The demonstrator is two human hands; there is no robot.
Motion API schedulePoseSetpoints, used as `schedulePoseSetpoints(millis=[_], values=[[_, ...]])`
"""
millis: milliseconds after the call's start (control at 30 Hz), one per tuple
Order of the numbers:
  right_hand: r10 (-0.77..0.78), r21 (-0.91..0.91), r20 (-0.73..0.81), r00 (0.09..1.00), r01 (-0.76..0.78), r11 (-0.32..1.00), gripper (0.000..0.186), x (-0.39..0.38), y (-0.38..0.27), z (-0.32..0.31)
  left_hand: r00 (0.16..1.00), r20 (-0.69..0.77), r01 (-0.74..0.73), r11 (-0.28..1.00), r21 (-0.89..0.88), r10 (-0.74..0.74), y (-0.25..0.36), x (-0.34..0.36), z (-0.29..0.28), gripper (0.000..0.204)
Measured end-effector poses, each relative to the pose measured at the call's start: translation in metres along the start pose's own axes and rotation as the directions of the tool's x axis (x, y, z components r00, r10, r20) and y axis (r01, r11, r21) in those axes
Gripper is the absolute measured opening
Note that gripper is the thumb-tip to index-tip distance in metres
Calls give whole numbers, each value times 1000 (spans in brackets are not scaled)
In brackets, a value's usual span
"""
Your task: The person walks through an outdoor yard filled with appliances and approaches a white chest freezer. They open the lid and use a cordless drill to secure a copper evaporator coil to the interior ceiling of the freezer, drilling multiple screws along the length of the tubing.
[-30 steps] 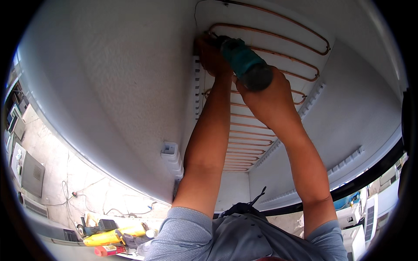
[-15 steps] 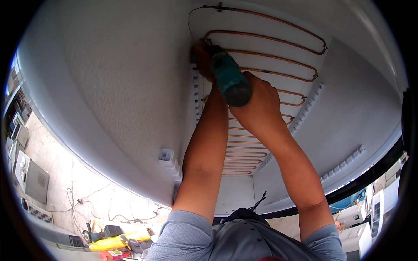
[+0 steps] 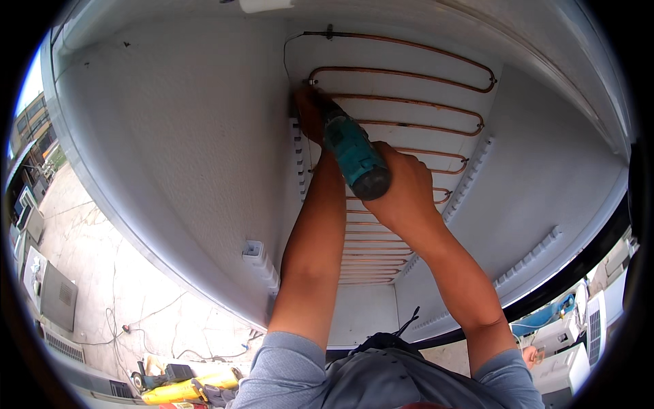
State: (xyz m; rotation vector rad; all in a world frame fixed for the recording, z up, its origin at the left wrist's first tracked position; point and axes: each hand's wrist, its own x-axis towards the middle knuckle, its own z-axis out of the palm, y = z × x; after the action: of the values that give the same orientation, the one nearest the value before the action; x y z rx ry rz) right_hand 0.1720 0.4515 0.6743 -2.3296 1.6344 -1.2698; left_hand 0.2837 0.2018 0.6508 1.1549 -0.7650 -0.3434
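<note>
My right hand is wrapped round the grip of a teal and black cordless drill, whose nose points up and away toward the back wall's left side. Beside the drill's front end, my left hand is closed against the left edge of the copper tube coil. What its fingers hold is hidden by shadow and the drill. The coil runs in several looped rows down the white back wall inside an upright cabinet like a fridge or freezer. Small clips sit at its bends.
Notched shelf rails line the cabinet's side walls, and a white bracket juts from the left one. Outside at lower left are an angle grinder, a yellow tool and loose cables on the floor.
The view has tilted upward, so the coil, drill and both hands sit lower in the picture. Both hands stay at the same spot on the coil's left side.
</note>
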Motion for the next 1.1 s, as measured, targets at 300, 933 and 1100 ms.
schedulePoseSetpoints(millis=[300,933,1100], values=[[4,155,-121,993,15,988,28,-103,50,-37,953,-171,-269,958,-97,251,25,-35,-18,22],[98,375,-101,990,-53,925,23,-164,103,-48,430,115,-843,352,407,895,123,10,-39,25],[115,397,-72,991,-78,914,27,-167,113,-51,449,86,-855,401,329,889,118,21,-35,25]])
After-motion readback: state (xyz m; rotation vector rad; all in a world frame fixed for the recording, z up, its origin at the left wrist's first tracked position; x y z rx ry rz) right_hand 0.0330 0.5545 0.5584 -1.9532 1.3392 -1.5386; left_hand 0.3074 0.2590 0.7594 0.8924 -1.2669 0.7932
